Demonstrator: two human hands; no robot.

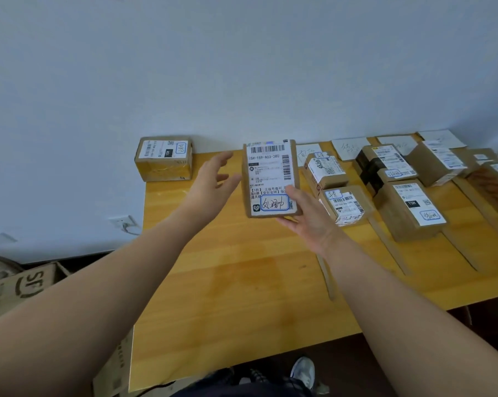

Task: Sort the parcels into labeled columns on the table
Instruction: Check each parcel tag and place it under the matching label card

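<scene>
Parcel (270, 179) appears rigid and light; my right hand (308, 222) pinches 1 lower corner. My splayed, empty left hand (213, 184) should steady its left edge.
</scene>
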